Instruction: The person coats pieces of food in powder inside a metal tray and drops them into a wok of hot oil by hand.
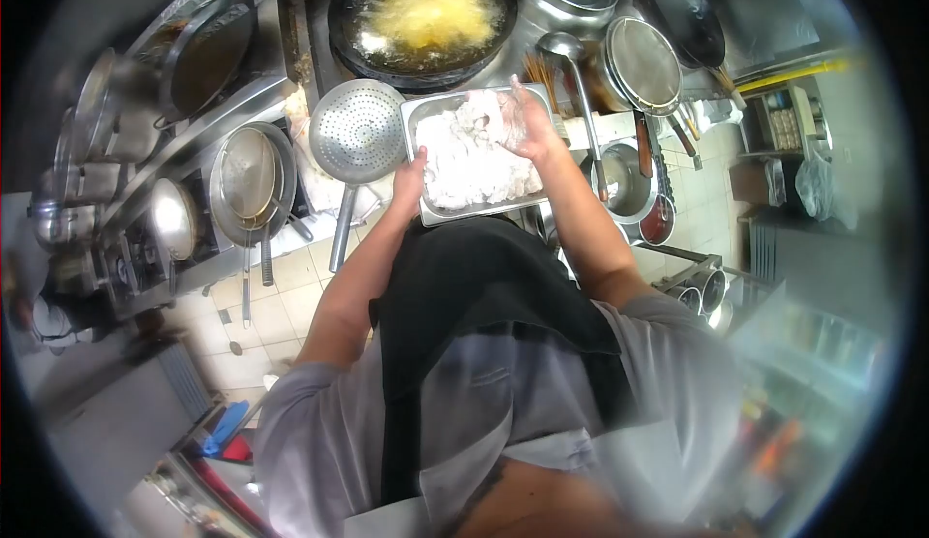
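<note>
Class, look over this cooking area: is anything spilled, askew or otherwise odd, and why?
Beside the large wok, brownish-white residue clings to the stove edge, left of the perforated ladle. It looks like spilled food or batter, odd against the bare metal nearby; its exact nature is unclear.

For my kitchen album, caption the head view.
Hands at a metal tray of white-coated pieces, beside a bubbling wok.
</note>
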Demonstrator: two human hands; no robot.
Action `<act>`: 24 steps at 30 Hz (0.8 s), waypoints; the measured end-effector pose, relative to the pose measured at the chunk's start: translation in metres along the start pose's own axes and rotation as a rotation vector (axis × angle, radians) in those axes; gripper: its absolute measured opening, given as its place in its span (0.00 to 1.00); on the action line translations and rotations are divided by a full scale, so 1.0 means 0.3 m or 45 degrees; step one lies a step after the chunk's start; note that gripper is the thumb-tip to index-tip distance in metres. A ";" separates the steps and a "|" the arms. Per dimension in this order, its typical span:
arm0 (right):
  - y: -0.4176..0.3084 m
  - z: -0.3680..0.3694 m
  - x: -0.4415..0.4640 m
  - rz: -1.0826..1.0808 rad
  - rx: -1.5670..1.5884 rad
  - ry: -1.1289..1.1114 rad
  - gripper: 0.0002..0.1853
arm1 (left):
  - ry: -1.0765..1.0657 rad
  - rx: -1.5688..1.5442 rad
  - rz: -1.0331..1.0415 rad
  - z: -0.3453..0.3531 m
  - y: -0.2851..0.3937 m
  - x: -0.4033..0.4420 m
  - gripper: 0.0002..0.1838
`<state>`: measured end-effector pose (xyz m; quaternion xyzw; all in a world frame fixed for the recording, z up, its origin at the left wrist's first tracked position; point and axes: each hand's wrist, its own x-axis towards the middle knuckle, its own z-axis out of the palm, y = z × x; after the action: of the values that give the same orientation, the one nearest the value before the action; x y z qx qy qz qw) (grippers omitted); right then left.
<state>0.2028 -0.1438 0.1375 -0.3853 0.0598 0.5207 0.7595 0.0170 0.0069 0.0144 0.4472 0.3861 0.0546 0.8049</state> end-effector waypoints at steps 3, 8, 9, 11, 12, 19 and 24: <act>-0.017 0.031 0.008 -0.014 0.026 -0.067 0.27 | -0.001 -0.004 0.042 -0.007 -0.013 0.015 0.33; 0.034 -0.053 0.142 0.113 0.109 -0.354 0.21 | 0.037 0.029 0.024 0.000 -0.019 0.021 0.30; 0.023 0.007 0.117 0.115 0.110 -0.360 0.21 | 0.072 0.052 0.023 0.000 -0.015 0.019 0.26; -0.003 0.108 0.064 0.033 -0.130 -0.290 0.22 | 0.052 0.034 0.036 -0.006 -0.011 0.013 0.30; -0.009 0.124 0.068 0.032 -0.131 -0.289 0.22 | 0.026 0.012 0.050 -0.004 -0.011 0.013 0.34; -0.057 0.157 0.113 0.004 -0.164 -0.117 0.27 | 0.021 0.053 0.064 -0.020 -0.031 0.037 0.34; -0.082 0.198 0.070 -0.185 -0.349 0.088 0.24 | 0.066 0.054 0.004 -0.019 -0.040 0.046 0.28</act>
<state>0.2145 -0.0936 0.1813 -0.5061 -0.0139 0.4540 0.7331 0.0198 0.0096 -0.0045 0.4632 0.4073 0.0591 0.7849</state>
